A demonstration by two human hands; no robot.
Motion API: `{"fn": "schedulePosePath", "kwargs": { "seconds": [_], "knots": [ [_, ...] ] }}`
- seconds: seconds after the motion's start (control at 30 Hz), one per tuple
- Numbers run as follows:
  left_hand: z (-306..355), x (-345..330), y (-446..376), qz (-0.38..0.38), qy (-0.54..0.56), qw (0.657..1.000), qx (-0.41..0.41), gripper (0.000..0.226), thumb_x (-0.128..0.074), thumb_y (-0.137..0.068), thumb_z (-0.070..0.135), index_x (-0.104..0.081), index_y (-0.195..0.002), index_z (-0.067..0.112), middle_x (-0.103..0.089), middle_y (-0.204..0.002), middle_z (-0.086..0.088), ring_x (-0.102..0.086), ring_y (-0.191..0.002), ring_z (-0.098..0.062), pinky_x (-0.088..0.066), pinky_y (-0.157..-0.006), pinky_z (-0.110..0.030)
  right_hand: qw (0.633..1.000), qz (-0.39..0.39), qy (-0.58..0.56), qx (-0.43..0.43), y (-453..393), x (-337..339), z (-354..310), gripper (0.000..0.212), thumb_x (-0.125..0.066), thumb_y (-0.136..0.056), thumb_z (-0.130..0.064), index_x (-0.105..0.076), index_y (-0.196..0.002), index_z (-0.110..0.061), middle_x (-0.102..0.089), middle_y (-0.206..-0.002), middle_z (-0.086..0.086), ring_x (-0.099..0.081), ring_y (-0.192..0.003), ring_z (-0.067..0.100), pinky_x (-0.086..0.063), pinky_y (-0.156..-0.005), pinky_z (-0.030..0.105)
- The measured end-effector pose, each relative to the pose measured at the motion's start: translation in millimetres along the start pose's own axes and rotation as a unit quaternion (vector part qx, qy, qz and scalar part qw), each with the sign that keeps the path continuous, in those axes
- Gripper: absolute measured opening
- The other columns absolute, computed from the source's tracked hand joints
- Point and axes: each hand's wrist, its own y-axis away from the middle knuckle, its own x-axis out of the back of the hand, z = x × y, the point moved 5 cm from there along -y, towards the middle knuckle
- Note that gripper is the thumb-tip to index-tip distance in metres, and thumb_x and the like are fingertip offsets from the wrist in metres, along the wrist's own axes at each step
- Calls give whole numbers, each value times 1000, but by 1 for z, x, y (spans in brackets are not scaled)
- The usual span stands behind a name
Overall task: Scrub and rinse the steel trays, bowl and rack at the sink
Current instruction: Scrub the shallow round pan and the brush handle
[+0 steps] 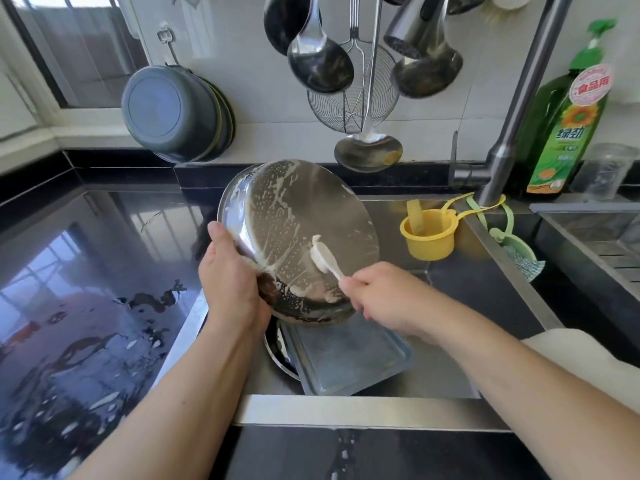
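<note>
Water beads on the black counter (86,271) at far left. Beside it, above the sink (346,407), the left hand (230,275) grips the rim of a tilted steel bowl (298,233), its soapy underside facing the camera. Against that underside lies the head of a white brush (323,254), its handle clenched in the right hand (384,292). Below them a steel tray (346,358) lies in the sink. Farther right a yellow cup (429,233) hangs.

Home kitchen: steel sink (346,408) sat in black countertop (86,271), ladles (320,60) hung above it, detergent bottle (564,133) stood behind it.
</note>
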Motion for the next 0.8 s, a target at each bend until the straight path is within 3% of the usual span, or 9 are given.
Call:
{"fn": "schedulePosePath", "kwargs": {
  "seconds": [0.07,0.17,0.33,0.43,0.5,0.57,0.63,0.73,0.8],
  "knots": [
    [-1,1,0,8,0,1000,12,58,-48,-108,47,-44,-55,25,-54,-64,-5,-60,-67,-23,-60,-86,-54,999,13,24,-23,-13,9,5,42,-42,-107,-40,-62,-81,-13,-59,-75,5,-56,-70,24,-38,-62,31],
    [-3,-1,3,-6,-3,1000,20,51,-49,-107,48,-47,-63,22,-55,-72,-11,-61,-73,-25,-58,-91,-59,991,66,57,-100,-29,28,30,46,-33,-109,-39,-63,-109,-4,-64,-105,16,-61,-99,34,-43,-74,33],
    [-2,-4,4,-32,-8,999,11,46,-51,-104,51,-62,-73,19,-62,-96,-14,-61,-85,-32,-51,-93,-74,999,6,31,-29,-7,1,9,43,-42,-106,-40,-60,-77,-14,-62,-81,9,-56,-72,26,-38,-59,33],
    [-1,-5,5,-46,-16,999,6,51,-50,-103,53,-63,-61,26,-59,-94,-13,-56,-82,-31,-48,-93,-75,990,54,57,-114,-33,21,28,42,-41,-106,-43,-65,-105,-9,-67,-97,13,-63,-85,30,-46,-67,33],
    [-1,-10,12,-65,-33,997,6,52,-47,-105,52,-62,-63,25,-58,-93,-13,-54,-83,-30,-52,-90,-67,988,64,64,-126,-38,21,36,44,-41,-106,-42,-65,-114,-5,-65,-101,14,-61,-90,32,-49,-74,34],
    [0,-11,13,-70,-35,997,3,49,-44,-109,47,-61,-73,19,-62,-82,-13,-59,-78,-29,-56,-87,-56,996,32,43,-76,-26,5,26,39,-45,-105,-42,-66,-95,-11,-64,-87,9,-58,-75,25,-44,-62,31],
    [1,-10,9,-64,-33,997,0,46,-42,-111,45,-61,-81,16,-65,-84,-14,-64,-79,-27,-59,-91,-56,1000,-15,-5,-5,-6,-7,3,41,-45,-105,-40,-60,-77,-13,-57,-71,5,-49,-62,20,-33,-57,31],
    [3,-9,9,-51,-17,999,11,49,-45,-109,47,-61,-73,19,-61,-85,-13,-60,-82,-29,-52,-94,-67,998,39,26,-31,-17,15,8,40,-40,-108,-37,-60,-84,-12,-64,-87,12,-61,-81,29,-39,-62,33],
    [1,-11,14,-64,-28,997,17,47,-44,-110,46,-61,-76,18,-62,-83,-13,-61,-81,-29,-54,-93,-64,995,65,44,-62,-24,24,14,37,-31,-110,-30,-59,-94,-13,-64,-108,17,-61,-100,34,-47,-74,36]
  ]
}}
